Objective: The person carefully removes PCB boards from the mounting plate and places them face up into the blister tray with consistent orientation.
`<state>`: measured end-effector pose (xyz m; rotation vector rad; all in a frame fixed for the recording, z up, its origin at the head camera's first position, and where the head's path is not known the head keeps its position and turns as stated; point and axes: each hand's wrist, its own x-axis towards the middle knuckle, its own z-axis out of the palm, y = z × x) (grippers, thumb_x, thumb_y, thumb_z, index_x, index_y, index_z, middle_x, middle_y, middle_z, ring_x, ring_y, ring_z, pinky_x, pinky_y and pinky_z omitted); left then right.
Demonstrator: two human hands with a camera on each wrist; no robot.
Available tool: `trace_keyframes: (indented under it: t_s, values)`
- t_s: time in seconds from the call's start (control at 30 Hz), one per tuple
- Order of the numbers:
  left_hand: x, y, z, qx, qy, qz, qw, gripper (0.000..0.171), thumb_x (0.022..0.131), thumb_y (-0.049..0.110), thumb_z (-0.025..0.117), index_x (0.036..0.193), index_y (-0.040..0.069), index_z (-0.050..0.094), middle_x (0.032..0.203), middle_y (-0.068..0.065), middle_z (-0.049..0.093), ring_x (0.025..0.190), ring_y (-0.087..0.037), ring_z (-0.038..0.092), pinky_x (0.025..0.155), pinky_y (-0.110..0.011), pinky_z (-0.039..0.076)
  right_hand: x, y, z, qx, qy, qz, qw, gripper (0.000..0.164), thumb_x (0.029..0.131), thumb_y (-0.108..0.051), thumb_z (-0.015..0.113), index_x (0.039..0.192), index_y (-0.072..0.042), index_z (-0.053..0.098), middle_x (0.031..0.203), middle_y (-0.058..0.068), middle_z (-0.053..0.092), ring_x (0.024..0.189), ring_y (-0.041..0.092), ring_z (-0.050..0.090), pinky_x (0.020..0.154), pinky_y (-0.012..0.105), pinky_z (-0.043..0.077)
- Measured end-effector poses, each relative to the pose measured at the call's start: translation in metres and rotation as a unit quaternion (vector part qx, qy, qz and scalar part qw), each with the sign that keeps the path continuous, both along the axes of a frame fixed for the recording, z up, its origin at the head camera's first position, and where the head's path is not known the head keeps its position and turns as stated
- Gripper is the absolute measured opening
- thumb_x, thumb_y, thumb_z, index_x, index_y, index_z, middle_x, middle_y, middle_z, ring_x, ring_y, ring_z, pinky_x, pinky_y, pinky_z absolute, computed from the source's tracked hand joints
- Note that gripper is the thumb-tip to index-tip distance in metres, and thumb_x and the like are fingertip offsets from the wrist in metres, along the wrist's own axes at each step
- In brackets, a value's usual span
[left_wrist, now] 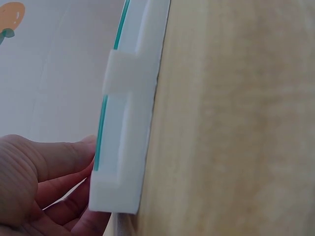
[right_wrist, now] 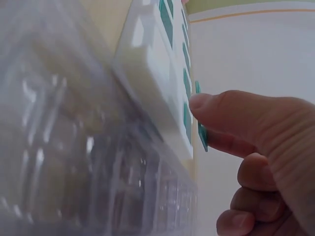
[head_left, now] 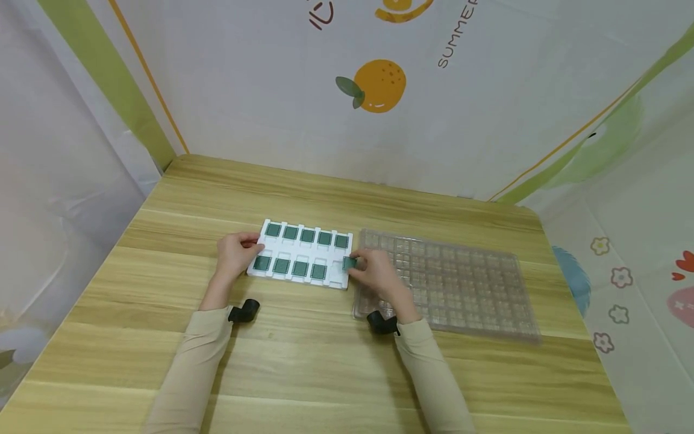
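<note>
A white foam-like tray (head_left: 295, 248) lies on the table, holding two rows of thin green square circuit boards (head_left: 300, 269). My left hand (head_left: 234, 256) grips its left end, thumb at the edge; the left wrist view shows the fingers (left_wrist: 69, 199) beside the tray's corner (left_wrist: 115, 191). Between thumb and fingertips, my right hand (head_left: 376, 274) pinches one green circuit board (head_left: 349, 263) at the tray's right end, by a bare slot (head_left: 337, 275) in the front row. In the right wrist view that board (right_wrist: 203, 135) is tilted and stands apart from the tray (right_wrist: 170, 93).
Right of the white tray, a large clear plastic tray (head_left: 461, 283) with many small compartments lies under my right hand and wrist. Each wrist wears a black mount (head_left: 382, 323). A printed curtain (head_left: 260, 108) hangs behind the wooden table (head_left: 303, 361).
</note>
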<state>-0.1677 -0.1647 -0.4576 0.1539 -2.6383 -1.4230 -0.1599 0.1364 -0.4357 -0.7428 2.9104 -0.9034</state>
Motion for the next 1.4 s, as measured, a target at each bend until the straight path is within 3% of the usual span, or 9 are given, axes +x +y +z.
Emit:
trace_keyframes:
  t_s: [0.17, 0.3, 0.4, 0.93, 1.4]
  values:
    - [0.001, 0.0, 0.0, -0.002, 0.001, 0.001, 1.0, 0.024, 0.081, -0.004, 0.066, 0.102, -0.016, 0.065, 0.091, -0.03, 0.066, 0.083, -0.037, 0.063, 0.059, -0.009, 0.038, -0.006, 0.008, -0.001, 0.004, -0.004, -0.009, 1.0, 0.024, 0.078, -0.009, 0.076, 0.098, 0.002, 0.069, 0.077, 0.007, 0.065, 0.055, 0.009, 0.036, 0.051, 0.021, 0.033]
    - [0.001, -0.001, 0.0, -0.002, -0.002, 0.003, 1.0, 0.024, 0.081, -0.004, 0.066, 0.102, -0.015, 0.065, 0.091, -0.03, 0.066, 0.083, -0.037, 0.063, 0.059, -0.009, 0.038, -0.011, 0.014, 0.002, 0.006, -0.024, -0.015, 1.0, 0.027, 0.08, -0.009, 0.074, 0.104, 0.003, 0.068, 0.056, 0.0, 0.048, 0.048, 0.007, 0.03, 0.047, 0.02, 0.027]
    - [0.001, -0.001, 0.0, 0.0, -0.005, 0.003, 1.0, 0.024, 0.081, -0.004, 0.066, 0.103, -0.015, 0.065, 0.092, -0.03, 0.066, 0.083, -0.036, 0.063, 0.059, -0.009, 0.039, -0.015, 0.02, 0.004, 0.01, -0.029, -0.02, 0.999, 0.028, 0.082, -0.01, 0.072, 0.106, 0.003, 0.067, 0.05, -0.004, 0.035, 0.044, 0.008, 0.026, 0.045, 0.02, 0.025]
    - [0.002, -0.002, 0.001, -0.004, 0.001, 0.003, 1.0, 0.024, 0.081, -0.004, 0.066, 0.102, -0.015, 0.065, 0.092, -0.029, 0.066, 0.083, -0.036, 0.063, 0.059, -0.01, 0.039, -0.043, 0.034, 0.01, 0.051, -0.037, -0.047, 0.997, 0.028, 0.085, -0.013, 0.07, 0.109, 0.002, 0.066, 0.054, -0.001, 0.038, 0.047, 0.011, 0.029, 0.046, 0.024, 0.026]
    - [0.0, 0.0, -0.002, -0.004, 0.004, -0.002, 1.0, 0.023, 0.082, -0.004, 0.066, 0.102, -0.014, 0.066, 0.092, -0.029, 0.066, 0.083, -0.037, 0.064, 0.059, -0.009, 0.038, -0.058, 0.038, 0.001, 0.058, -0.073, -0.066, 0.993, 0.03, 0.087, -0.014, 0.067, 0.114, 0.001, 0.064, 0.051, -0.001, 0.038, 0.045, 0.011, 0.03, 0.046, 0.025, 0.03]
